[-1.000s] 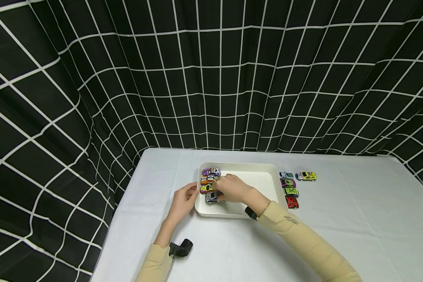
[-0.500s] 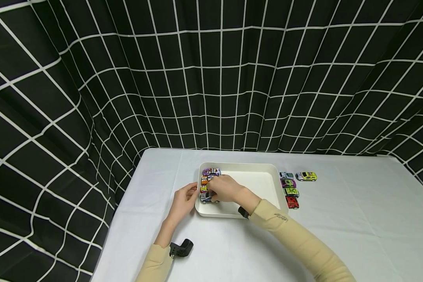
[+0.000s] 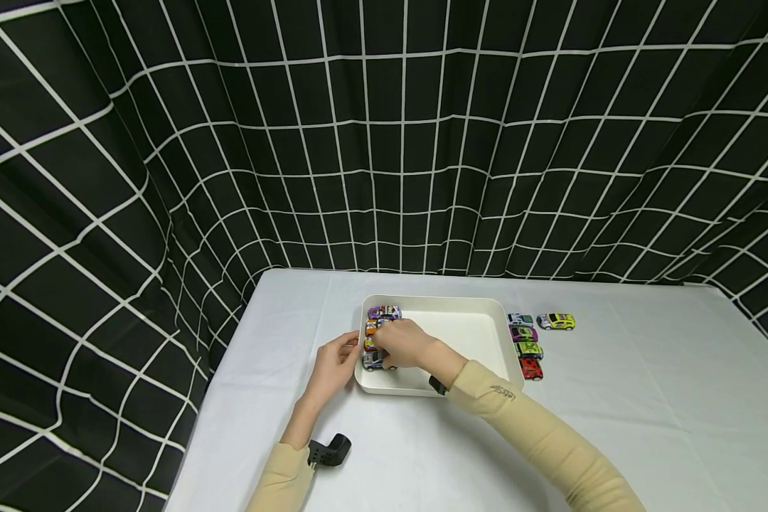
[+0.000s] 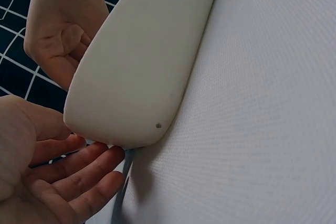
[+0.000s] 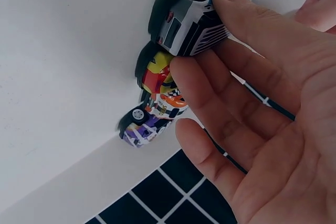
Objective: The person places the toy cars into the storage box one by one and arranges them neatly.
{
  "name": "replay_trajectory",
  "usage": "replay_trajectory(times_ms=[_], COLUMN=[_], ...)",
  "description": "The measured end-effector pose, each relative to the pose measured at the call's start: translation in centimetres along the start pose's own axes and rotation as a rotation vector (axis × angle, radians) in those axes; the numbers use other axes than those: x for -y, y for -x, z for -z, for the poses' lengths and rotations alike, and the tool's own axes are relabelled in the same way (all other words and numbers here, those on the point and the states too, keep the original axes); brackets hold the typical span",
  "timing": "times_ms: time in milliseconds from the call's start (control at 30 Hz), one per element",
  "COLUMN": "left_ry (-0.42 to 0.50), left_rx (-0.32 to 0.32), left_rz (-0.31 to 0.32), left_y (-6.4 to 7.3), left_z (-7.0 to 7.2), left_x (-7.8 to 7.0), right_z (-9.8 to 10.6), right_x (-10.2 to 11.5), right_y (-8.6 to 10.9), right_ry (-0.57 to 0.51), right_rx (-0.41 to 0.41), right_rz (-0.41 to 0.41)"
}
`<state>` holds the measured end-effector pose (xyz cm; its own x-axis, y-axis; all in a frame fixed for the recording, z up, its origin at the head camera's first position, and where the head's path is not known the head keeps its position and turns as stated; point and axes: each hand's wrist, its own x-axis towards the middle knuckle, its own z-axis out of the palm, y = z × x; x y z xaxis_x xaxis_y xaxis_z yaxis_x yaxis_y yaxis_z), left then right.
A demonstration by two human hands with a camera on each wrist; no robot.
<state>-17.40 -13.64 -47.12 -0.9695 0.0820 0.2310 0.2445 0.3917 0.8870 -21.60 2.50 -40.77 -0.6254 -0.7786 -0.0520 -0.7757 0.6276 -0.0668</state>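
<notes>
My right hand [image 3: 404, 343] reaches into the white tray [image 3: 461, 334] and pinches a silver-grey toy car [image 3: 371, 361] between thumb and fingers. In the right wrist view the thumb lies along the side of that car [image 5: 194, 24]. It sits at the near end of a row along the tray's left wall. Beside it stand a yellow-and-red toy car [image 5: 157, 72], an orange-and-white one [image 5: 168, 103] and a purple one [image 3: 384, 312] at the far end. My left hand [image 3: 333, 363] touches the tray's left outer wall, its fingertips right at the underside in the left wrist view.
Outside the tray's right wall stand a light-blue toy car [image 3: 520, 319], a purple-green one [image 3: 523, 333], a lime-green one [image 3: 528, 349] and a red one [image 3: 531, 368]. A yellow toy car [image 3: 556, 321] is farther right. A gridded black curtain [image 3: 422, 142] hangs behind the table.
My right hand has slid left with the silver-grey toy car, which now lines up with the other cars by the left wall. The left hand has stayed in place.
</notes>
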Motion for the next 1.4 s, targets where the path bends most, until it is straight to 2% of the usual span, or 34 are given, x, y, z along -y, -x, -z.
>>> replay_trajectory(times_ms=[333,467,800,1067,1400], left_ry=[0.0,0.003,0.012,0.017,0.022], left_rx=[0.002,0.008,0.01,0.003,0.004], left_rz=[0.038,0.028,0.033,0.043,0.041], left_y=[0.0,0.0,0.0,0.1,0.1], left_z=[-0.1,-0.1,0.0,0.0,-0.1], left_x=[-0.1,-0.1,0.0,0.0,0.1], right_z=[-0.2,-0.2,1.3,2.7,2.3], right_x=[0.0,0.0,-0.9,-3.8,-8.8], right_y=[0.1,0.2,1.3,3.8,8.1], right_ry=[0.019,0.033,0.035,0.039,0.066], right_rx=[0.01,0.006,-0.027,-0.118,-0.205], right_rz=[-0.028,-0.03,-0.022,-0.042,-0.109])
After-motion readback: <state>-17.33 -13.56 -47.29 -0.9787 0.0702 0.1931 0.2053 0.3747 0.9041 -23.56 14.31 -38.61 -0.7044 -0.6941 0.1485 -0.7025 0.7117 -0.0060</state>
